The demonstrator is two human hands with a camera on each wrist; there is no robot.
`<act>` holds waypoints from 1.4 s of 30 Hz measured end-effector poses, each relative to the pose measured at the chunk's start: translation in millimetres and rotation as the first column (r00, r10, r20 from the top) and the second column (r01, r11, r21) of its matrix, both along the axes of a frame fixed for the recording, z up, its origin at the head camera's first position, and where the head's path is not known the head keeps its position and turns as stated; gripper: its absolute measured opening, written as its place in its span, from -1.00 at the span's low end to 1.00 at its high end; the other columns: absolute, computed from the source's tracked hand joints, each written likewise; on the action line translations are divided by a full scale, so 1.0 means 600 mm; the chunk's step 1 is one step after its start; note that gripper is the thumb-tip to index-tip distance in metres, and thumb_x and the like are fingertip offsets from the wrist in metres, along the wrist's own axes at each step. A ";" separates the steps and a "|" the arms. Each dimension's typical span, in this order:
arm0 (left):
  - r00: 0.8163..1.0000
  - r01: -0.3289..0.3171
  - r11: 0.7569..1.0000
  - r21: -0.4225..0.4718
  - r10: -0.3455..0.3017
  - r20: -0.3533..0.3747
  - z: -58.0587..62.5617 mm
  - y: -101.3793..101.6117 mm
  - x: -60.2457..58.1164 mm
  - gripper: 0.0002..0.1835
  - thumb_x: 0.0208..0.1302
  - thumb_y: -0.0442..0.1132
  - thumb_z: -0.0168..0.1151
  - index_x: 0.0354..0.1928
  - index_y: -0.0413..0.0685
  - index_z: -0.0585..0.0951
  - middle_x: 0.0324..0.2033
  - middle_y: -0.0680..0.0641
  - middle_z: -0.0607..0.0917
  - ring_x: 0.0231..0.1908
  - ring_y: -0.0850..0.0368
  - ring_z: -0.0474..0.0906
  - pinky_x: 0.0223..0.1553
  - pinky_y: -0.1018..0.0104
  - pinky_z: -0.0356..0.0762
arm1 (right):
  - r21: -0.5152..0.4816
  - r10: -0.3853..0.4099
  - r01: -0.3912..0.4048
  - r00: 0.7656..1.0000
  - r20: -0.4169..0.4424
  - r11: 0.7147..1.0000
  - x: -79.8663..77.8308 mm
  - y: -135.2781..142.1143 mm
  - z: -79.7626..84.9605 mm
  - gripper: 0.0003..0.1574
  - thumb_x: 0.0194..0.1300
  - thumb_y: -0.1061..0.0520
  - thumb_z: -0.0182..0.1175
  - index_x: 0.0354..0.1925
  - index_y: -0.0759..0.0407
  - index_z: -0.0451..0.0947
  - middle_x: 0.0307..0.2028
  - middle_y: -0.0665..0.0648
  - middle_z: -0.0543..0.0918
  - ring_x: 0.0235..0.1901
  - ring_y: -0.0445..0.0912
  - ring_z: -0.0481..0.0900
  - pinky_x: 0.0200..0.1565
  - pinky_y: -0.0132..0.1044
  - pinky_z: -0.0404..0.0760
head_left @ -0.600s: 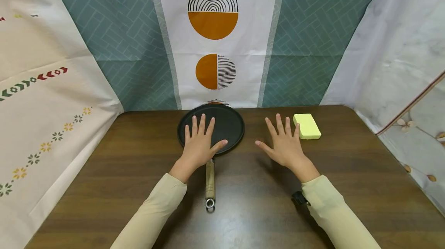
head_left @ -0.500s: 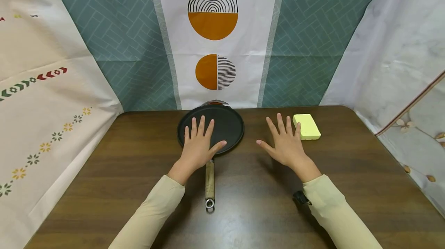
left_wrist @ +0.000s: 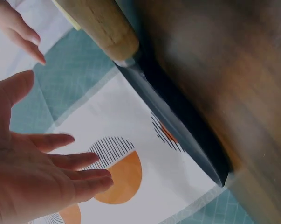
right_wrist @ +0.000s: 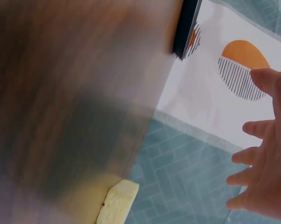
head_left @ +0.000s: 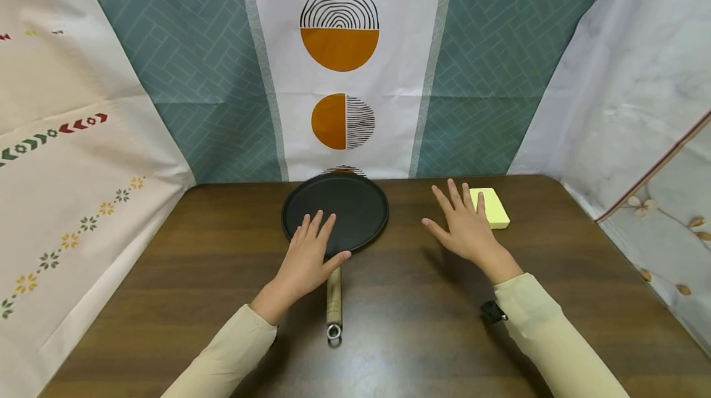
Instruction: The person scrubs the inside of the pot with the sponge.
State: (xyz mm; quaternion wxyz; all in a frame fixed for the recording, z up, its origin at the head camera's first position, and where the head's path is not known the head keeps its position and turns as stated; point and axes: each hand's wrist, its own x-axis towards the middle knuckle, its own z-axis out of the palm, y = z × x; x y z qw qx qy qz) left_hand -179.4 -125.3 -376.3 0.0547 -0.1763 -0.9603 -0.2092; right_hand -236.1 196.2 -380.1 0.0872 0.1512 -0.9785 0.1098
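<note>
A flat black round griddle pan (head_left: 350,207) lies at the back of the table, its wooden handle (head_left: 334,299) with a metal ring pointing to the front. My left hand (head_left: 302,262) hovers over the pan's near left edge, fingers spread and holding nothing. In the left wrist view that hand (left_wrist: 51,163) stays apart from the pan (left_wrist: 177,126). Over on the right, my right hand (head_left: 466,225) is spread in the air, overlapping the left side of a pale yellow sponge (head_left: 495,208). The right wrist view has the sponge (right_wrist: 118,203) on the table, away from the fingers.
The brown wooden table (head_left: 411,336) ends at a hanging cloth (head_left: 222,77) right behind the pan. White patterned cloths flank it, one on the left (head_left: 83,157) and one on the right (head_left: 639,108). A dark band (head_left: 493,311) sits at my right wrist.
My left hand has drawn back toward the front and left, uncovering more of the pan. My right hand has shifted slightly right, nearer the sponge. The head view has tilted up a little.
</note>
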 end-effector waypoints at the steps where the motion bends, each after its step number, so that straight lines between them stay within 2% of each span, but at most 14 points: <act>1: 1.000 -0.001 1.000 0.023 0.001 -0.001 -0.002 -0.001 0.004 -0.10 0.28 0.11 0.23 0.48 -0.17 0.08 0.43 -0.33 0.03 0.42 -0.32 -0.17 0.36 -0.25 -0.08 | -0.003 0.005 -0.005 1.000 -0.006 1.000 -0.002 0.003 -0.001 -0.03 0.40 -0.32 -0.03 0.51 0.13 -0.06 0.46 0.38 -0.14 0.41 0.36 -0.26 0.29 0.40 -0.34; 4: 1.000 -0.004 0.994 0.107 0.004 0.004 -0.008 -0.003 0.015 -0.08 0.25 0.02 0.30 0.47 -0.25 0.06 0.41 -0.35 0.10 0.40 -0.34 -0.07 0.32 -0.29 0.01 | -0.014 0.017 -0.017 1.000 -0.024 1.000 -0.009 0.013 -0.003 -0.06 0.41 -0.30 -0.03 0.50 0.15 -0.04 0.46 0.38 -0.10 0.41 0.36 -0.21 0.30 0.40 -0.29; 8: 0.998 -0.026 0.973 0.230 0.010 0.069 -0.012 -0.005 0.028 -0.07 0.24 -0.09 0.33 0.47 -0.29 0.02 0.38 -0.38 0.13 0.38 -0.34 0.01 0.29 -0.26 0.13 | -0.043 0.025 -0.026 0.999 -0.035 0.999 -0.018 0.030 -0.008 -0.07 0.42 -0.28 -0.03 0.49 0.18 -0.02 0.45 0.39 -0.07 0.41 0.36 -0.19 0.30 0.40 -0.24; 12: 0.985 -0.070 0.947 0.315 0.017 0.169 -0.014 -0.006 0.041 -0.09 0.26 -0.14 0.30 0.48 -0.25 0.00 0.38 -0.37 0.14 0.38 -0.33 0.02 0.29 -0.24 0.14 | -0.060 0.019 -0.020 1.000 -0.012 0.998 -0.026 0.049 -0.015 -0.06 0.43 -0.27 -0.04 0.50 0.20 -0.05 0.45 0.40 -0.07 0.41 0.37 -0.19 0.31 0.38 -0.23; 16: 0.975 -0.092 0.919 0.383 0.005 0.223 -0.021 -0.008 0.052 -0.14 0.26 -0.19 0.30 0.45 -0.32 0.05 0.32 -0.39 0.26 0.31 -0.35 0.19 0.24 -0.22 0.25 | -0.064 0.010 -0.010 1.000 -0.001 0.998 -0.031 0.066 -0.024 -0.06 0.43 -0.27 -0.05 0.49 0.22 -0.06 0.44 0.42 -0.05 0.40 0.39 -0.16 0.32 0.36 -0.23; 19: 0.963 -0.109 0.892 0.438 -0.015 0.270 -0.028 -0.012 0.062 -0.17 0.24 -0.26 0.31 0.41 -0.40 0.08 0.25 -0.43 0.34 0.20 -0.37 0.33 0.13 -0.15 0.41 | -0.073 0.011 -0.011 1.000 0.005 0.997 -0.034 0.077 -0.032 -0.07 0.43 -0.24 -0.03 0.48 0.26 -0.04 0.42 0.45 -0.02 0.38 0.41 -0.13 0.32 0.36 -0.22; 23: 0.934 -0.164 0.851 0.498 -0.028 0.356 -0.037 -0.016 0.070 -0.19 0.22 -0.31 0.32 0.39 -0.44 0.11 0.21 -0.43 0.38 0.15 -0.36 0.39 0.07 -0.09 0.48 | -0.088 0.002 0.001 0.999 0.032 0.996 -0.038 0.093 -0.041 -0.06 0.43 -0.23 -0.03 0.48 0.29 -0.06 0.42 0.46 -0.01 0.37 0.43 -0.12 0.30 0.39 -0.18; 29: 0.880 -0.282 0.786 0.551 -0.016 0.474 -0.042 -0.017 0.071 -0.22 0.21 -0.30 0.33 0.38 -0.40 0.16 0.20 -0.37 0.42 0.09 -0.23 0.45 -0.02 -0.01 0.55 | -0.116 -0.019 0.024 0.999 0.038 0.993 -0.050 0.118 -0.042 -0.06 0.44 -0.23 -0.04 0.46 0.33 -0.05 0.40 0.49 0.02 0.36 0.43 -0.06 0.27 0.41 -0.09; 33: 0.847 -0.341 0.723 0.601 -0.042 0.530 -0.042 -0.016 0.071 -0.25 0.22 -0.36 0.29 0.36 -0.45 0.16 0.19 -0.42 0.40 0.00 -0.13 0.53 -0.11 0.11 0.61 | -0.128 -0.026 0.033 0.998 0.061 0.991 -0.057 0.131 -0.038 -0.07 0.45 -0.19 -0.04 0.45 0.39 -0.05 0.38 0.53 0.01 0.34 0.46 -0.04 0.25 0.42 -0.06; 38: 0.820 -0.394 0.643 0.657 -0.077 0.567 -0.045 -0.014 0.068 -0.29 0.22 -0.43 0.25 0.34 -0.51 0.16 0.16 -0.48 0.37 -0.11 -0.01 0.56 -0.11 0.12 0.62 | -0.138 -0.027 0.041 0.995 0.099 0.990 -0.070 0.147 -0.037 -0.05 0.45 -0.18 -0.04 0.43 0.47 -0.08 0.36 0.59 -0.01 0.30 0.51 -0.02 0.26 0.40 -0.02; 42: 0.802 -0.429 0.595 0.680 -0.095 0.590 -0.050 -0.013 0.063 -0.33 0.23 -0.47 0.21 0.31 -0.55 0.16 0.10 -0.49 0.39 -0.15 0.00 0.55 -0.09 0.09 0.62 | -0.155 -0.031 0.057 0.986 0.167 0.986 -0.081 0.160 -0.038 -0.01 0.46 -0.21 -0.07 0.44 0.48 -0.13 0.36 0.61 -0.06 0.31 0.52 -0.06 0.26 0.38 0.00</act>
